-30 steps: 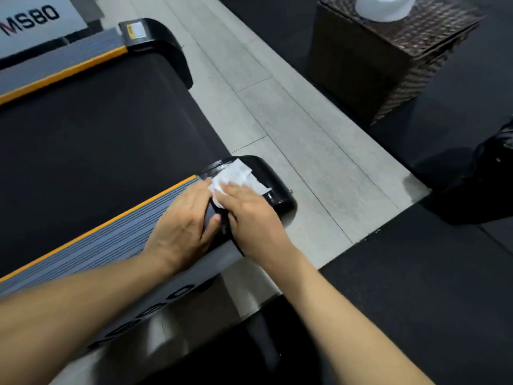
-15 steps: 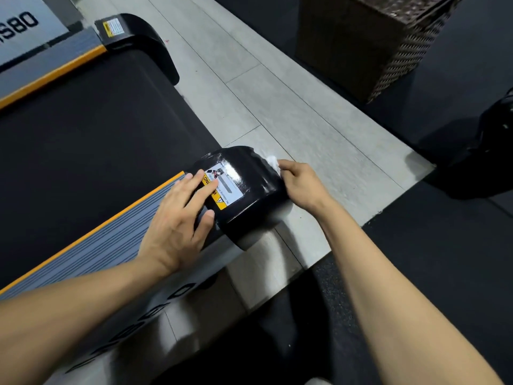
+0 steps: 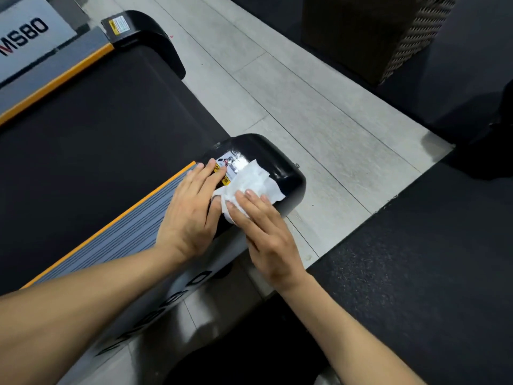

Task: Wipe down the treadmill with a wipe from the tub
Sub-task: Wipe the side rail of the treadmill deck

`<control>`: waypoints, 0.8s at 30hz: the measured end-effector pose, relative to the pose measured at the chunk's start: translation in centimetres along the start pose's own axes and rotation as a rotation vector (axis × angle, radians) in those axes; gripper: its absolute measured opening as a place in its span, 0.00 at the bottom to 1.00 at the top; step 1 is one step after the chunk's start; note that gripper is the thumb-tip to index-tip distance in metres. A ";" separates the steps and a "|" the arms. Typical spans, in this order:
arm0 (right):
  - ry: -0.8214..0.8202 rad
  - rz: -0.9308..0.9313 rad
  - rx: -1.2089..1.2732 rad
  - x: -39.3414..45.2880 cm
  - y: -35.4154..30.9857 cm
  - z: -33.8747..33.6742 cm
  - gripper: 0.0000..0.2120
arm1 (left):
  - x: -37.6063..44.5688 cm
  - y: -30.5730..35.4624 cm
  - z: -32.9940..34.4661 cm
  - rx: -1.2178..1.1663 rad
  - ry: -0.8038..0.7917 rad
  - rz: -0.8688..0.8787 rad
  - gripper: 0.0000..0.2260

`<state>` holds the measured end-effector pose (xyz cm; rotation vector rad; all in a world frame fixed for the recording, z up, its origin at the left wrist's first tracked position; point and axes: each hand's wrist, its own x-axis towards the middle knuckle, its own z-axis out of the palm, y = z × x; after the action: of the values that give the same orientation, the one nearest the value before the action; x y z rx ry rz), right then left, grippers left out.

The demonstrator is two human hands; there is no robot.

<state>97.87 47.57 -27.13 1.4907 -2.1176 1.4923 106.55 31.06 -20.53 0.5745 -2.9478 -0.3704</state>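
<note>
- Your right hand point(image 3: 266, 232) pressed the white wipe point(image 3: 251, 184) onto the treadmill's point(image 3: 97, 140) glossy black end cap point(image 3: 280, 162), fingers fairly straight on top of the wipe.
- Your left hand point(image 3: 191, 215) lay flat just beside it, fingers straight and close together, their tips on the warning label point(image 3: 226, 165).
- The wipe sat crumpled on the cap's near side, partly over the label.
- A wicker box point(image 3: 388, 37) stood well apart across the tiled floor point(image 3: 305, 93).

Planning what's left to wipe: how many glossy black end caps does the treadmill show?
2: the near end cap under the wipe, and the far end cap across the belt.
</note>
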 end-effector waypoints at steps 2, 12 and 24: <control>0.015 0.134 0.075 -0.8 -0.1 0.3 0.23 | 0.0 0.1 0.0 -0.010 -0.005 -0.017 0.25; 0.293 1.227 0.588 0.3 -3.1 3.6 0.25 | -0.1 1.3 -0.7 -0.054 0.012 -0.101 0.25; 0.382 1.568 0.687 1.7 0.5 4.1 0.24 | 0.1 1.2 -0.5 -0.054 0.018 -0.103 0.25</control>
<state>98.24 43.25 -28.43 -0.9163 -2.5369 2.6815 106.13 32.02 -19.77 0.7205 -2.8892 -0.4507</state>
